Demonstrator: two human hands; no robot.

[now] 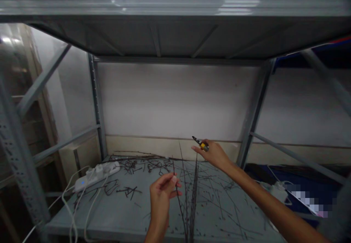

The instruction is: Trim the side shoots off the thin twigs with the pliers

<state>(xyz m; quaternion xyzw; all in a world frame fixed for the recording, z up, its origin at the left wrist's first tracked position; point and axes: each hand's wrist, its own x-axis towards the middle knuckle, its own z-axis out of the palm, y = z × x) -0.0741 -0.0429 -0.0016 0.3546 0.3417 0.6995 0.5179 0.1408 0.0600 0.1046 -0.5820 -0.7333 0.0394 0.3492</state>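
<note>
My left hand (163, 188) pinches a thin dark twig (179, 201) between thumb and fingers, low in the middle of the view. It slants down past the hand toward the front edge. My right hand (212, 154) is closed around small hand cutters (203, 146) with dark pointed jaws and a yellow part on the handle. The jaws point up and left, apart from the twig. Between the hands, a bundle of long thin twigs (194, 195) runs toward me. Thin cut pieces (211, 184) lie scattered on the grey shelf (137, 217) to its right.
A pile of short dark twig pieces (145, 165) lies at the back left. Beside it is a white power strip (95, 175) with plugs and trailing white cables (71, 210). A metal shelf (175, 3) hangs overhead, with uprights (259, 107) at the sides.
</note>
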